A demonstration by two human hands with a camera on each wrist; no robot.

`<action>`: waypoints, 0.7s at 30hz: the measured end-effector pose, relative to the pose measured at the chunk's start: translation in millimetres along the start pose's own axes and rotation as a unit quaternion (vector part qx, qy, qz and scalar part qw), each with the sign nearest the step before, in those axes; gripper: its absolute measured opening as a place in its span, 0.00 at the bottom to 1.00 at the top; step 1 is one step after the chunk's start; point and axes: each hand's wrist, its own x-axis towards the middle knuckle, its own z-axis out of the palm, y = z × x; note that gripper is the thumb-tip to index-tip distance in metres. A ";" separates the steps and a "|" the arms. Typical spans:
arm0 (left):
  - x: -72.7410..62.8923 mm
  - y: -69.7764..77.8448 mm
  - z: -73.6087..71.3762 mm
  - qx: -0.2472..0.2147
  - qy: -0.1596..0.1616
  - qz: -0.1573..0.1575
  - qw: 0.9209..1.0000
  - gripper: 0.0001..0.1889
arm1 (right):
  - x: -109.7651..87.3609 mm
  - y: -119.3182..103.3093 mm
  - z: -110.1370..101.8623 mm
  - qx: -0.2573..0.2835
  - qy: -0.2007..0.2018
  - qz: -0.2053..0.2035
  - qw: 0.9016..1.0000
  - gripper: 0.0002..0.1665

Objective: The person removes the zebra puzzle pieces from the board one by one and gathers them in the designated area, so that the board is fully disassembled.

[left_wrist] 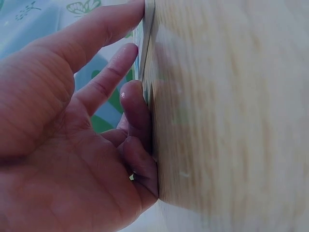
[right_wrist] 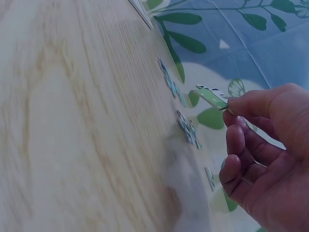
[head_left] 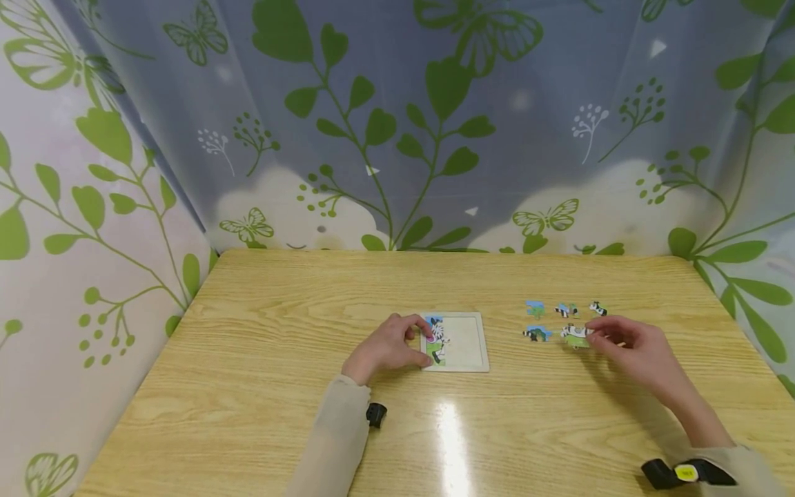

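A square puzzle board (head_left: pixel 464 343) lies on the table, with zebra-picture puzzle pieces (head_left: pixel 438 351) filling its left side. At its left edge, my left hand (head_left: pixel 393 345) rests thumb and index fingertips on the board; the other fingers bend against the tabletop in the left wrist view. My right hand (head_left: pixel 640 348) pinches a puzzle piece (right_wrist: pixel 212 98) with a green and black-and-white print between thumb and index finger. That piece is raised off the table in the right wrist view, and the remaining right fingers curl loosely beneath.
Several loose puzzle pieces (head_left: pixel 535 308) lie right of the board, among them a blue-and-dark one (head_left: pixel 535 334) and a small black-and-white one (head_left: pixel 598 308). The wooden table (head_left: pixel 298 297) ends at a leaf-and-butterfly curtain (head_left: pixel 397 138) behind.
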 end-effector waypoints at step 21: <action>-1.7 3.1 -1.4 -0.008 0.000 -0.004 1.000 0.17 | -3.0 38.8 -31.0 -0.021 -0.019 0.056 0.998 0.17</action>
